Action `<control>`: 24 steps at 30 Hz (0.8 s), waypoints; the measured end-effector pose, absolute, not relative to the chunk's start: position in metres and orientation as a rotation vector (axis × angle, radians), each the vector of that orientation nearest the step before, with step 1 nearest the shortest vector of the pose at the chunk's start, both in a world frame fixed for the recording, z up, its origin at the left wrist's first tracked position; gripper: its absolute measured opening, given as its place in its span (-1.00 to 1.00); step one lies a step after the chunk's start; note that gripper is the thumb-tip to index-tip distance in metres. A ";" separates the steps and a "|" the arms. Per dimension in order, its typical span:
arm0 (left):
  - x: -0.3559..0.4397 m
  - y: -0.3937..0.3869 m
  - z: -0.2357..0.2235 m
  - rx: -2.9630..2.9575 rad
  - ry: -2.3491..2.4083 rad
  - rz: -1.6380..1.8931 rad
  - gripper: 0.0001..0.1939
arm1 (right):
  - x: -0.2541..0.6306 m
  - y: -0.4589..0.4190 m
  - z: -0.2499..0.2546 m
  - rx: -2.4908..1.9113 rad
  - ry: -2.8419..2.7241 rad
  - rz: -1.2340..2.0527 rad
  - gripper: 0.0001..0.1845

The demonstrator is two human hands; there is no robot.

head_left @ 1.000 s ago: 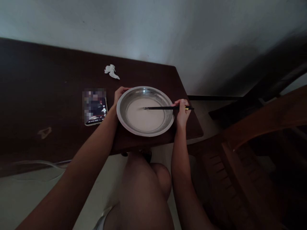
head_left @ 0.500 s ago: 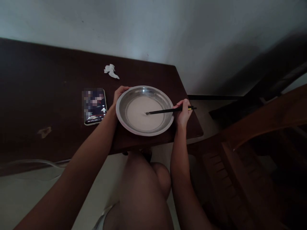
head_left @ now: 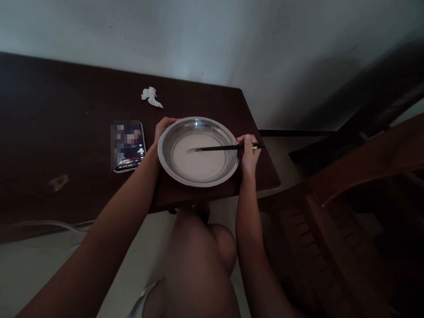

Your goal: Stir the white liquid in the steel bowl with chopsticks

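Observation:
A wide metal bowl [head_left: 170, 171] stands near the right end of a dark table, holding a pale, milky liquid [head_left: 200, 165]. At its far left side, my left hand [head_left: 163, 128] grips the rim, with part of the fingers hidden behind the bowl. Black chopsticks [head_left: 220, 148] are held in my right hand [head_left: 249, 154] beside the right rim. Their tips reach into the liquid left of the bowl's middle and are slightly blurred.
Left of the bowl lies a phone [head_left: 130, 148] with a lit screen, partly pixelated. A crumpled white tissue [head_left: 151, 96] rests farther back on the table [head_left: 76, 132]. Brown wooden furniture [head_left: 331, 212] stands at the right, and a pale cable [head_left: 62, 224] crosses the table's front left edge.
The chopsticks have swung left and slightly away from me through the liquid, my right hand moving with them. My left hand keeps its hold on the bowl.

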State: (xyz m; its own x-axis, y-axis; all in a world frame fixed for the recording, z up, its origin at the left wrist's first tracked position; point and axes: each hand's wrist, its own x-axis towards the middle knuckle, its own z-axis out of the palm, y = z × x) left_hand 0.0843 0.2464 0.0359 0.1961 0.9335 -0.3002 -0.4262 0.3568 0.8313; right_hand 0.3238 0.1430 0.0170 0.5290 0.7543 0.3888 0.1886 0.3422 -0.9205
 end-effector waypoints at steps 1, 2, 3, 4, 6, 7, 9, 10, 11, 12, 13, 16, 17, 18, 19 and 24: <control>0.084 0.247 0.035 0.688 0.933 1.065 -0.75 | 0.324 0.143 0.017 -1.199 -0.944 0.428 -0.45; 0.084 0.247 0.034 0.702 0.941 1.065 -0.74 | 0.325 0.144 0.017 -1.194 -0.898 0.406 -0.44; 0.084 0.248 0.033 0.714 0.948 1.066 -0.74 | 0.325 0.144 0.017 -1.185 -0.861 0.398 -0.43; 0.083 0.249 0.033 0.720 0.954 1.068 -0.74 | 0.325 0.143 0.017 -1.179 -0.850 0.412 -0.42; 0.083 0.250 0.031 0.711 0.938 1.066 -0.74 | 0.325 0.142 0.017 -1.178 -0.908 0.470 -0.42; 0.083 0.250 0.031 0.696 0.932 1.068 -0.72 | 0.324 0.142 0.017 -1.177 -0.957 0.494 -0.43; 0.083 0.250 0.031 0.662 0.941 1.084 -0.68 | 0.324 0.142 0.017 -1.171 -1.002 0.488 -0.46; 0.083 0.250 0.032 0.649 0.950 1.093 -0.66 | 0.324 0.142 0.017 -1.167 -0.977 0.461 -0.47; 0.084 0.249 0.033 0.639 0.961 1.099 -0.65 | 0.324 0.142 0.016 -1.166 -0.932 0.433 -0.46; 0.084 0.249 0.034 0.632 0.968 1.106 -0.65 | 0.325 0.143 0.016 -1.168 -0.882 0.415 -0.45; 0.085 0.248 0.035 0.627 0.966 1.106 -0.65 | 0.325 0.143 0.016 -1.173 -0.843 0.410 -0.44; 0.086 0.246 0.038 0.630 0.935 1.093 -0.70 | 0.324 0.142 0.016 -1.192 -0.909 0.491 -0.43; 0.086 0.246 0.038 0.634 0.930 1.090 -0.72 | 0.323 0.142 0.017 -1.196 -0.955 0.504 -0.43; 0.086 0.246 0.038 0.638 0.930 1.091 -0.73 | 0.323 0.141 0.018 -1.200 -0.985 0.499 -0.44; 0.086 0.246 0.037 0.641 0.936 1.093 -0.74 | 0.322 0.141 0.018 -1.200 -0.988 0.475 -0.44; 0.082 0.257 0.022 0.723 0.972 1.115 -0.82 | 0.324 0.142 0.016 -1.179 -0.866 0.410 -0.42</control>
State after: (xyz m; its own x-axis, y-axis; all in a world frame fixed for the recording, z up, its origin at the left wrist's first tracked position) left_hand 0.0816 0.2565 0.0217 0.1320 0.9539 -0.2694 -0.3964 0.2999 0.8677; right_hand 0.3243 0.1415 0.0158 0.6230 0.6888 0.3706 0.1500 0.3598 -0.9209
